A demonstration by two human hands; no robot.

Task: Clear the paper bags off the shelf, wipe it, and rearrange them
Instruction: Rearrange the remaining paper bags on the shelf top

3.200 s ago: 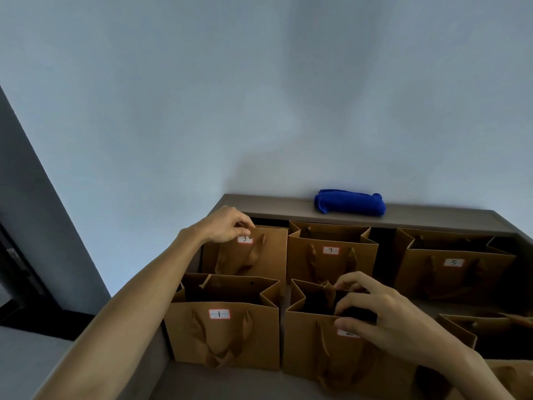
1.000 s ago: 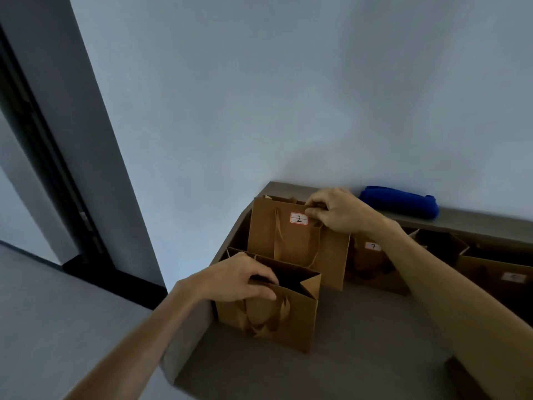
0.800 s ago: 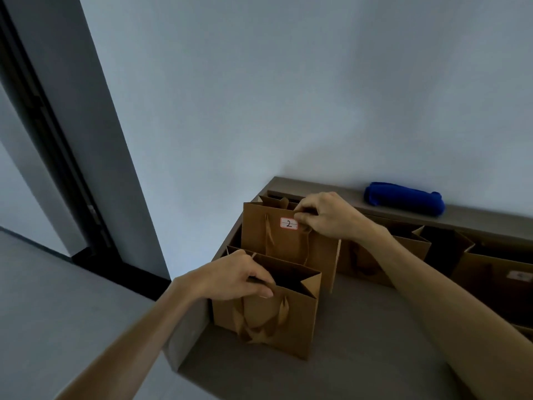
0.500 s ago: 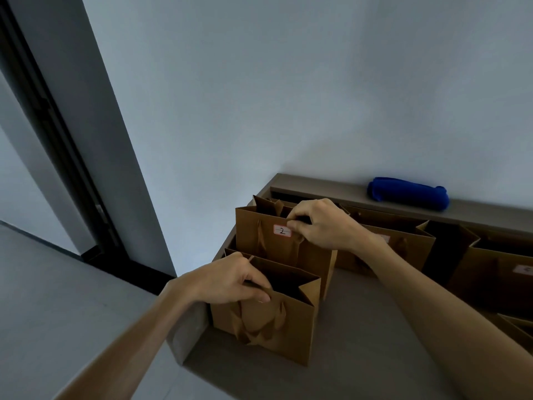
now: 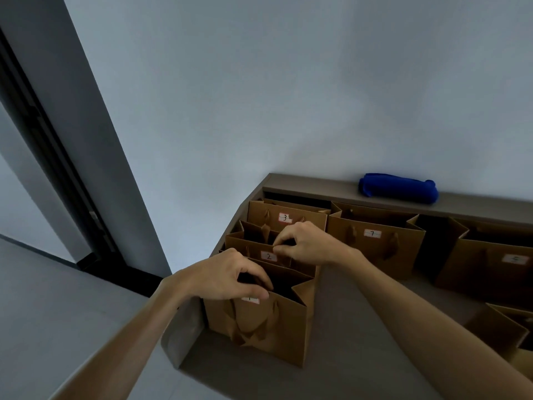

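Note:
Brown paper bags with numbered labels stand on the grey shelf (image 5: pixel 346 327). At the left end they line up front to back: bag 1 (image 5: pixel 259 327), bag 2 (image 5: pixel 253 254) behind it, bag 3 (image 5: pixel 288 217) at the back. My left hand (image 5: pixel 227 277) pinches the front rim of bag 1, covering part of its label. Bag 2's top edge is gripped by my right hand (image 5: pixel 305 245). Bag 7 (image 5: pixel 375 243) stands to the right of bag 3, and a further labelled bag (image 5: pixel 490 264) sits beyond it.
A folded blue cloth (image 5: pixel 399 192) lies on the raised ledge (image 5: pixel 317 186) against the wall. Another bag (image 5: pixel 507 333) shows at the right edge. A dark door frame (image 5: pixel 52 157) runs down the left, with grey floor below the shelf's left end.
My right hand has lowered bag 2 down between bags 1 and 3, so bag 3 now shows behind it. My left hand has stayed on bag 1's rim.

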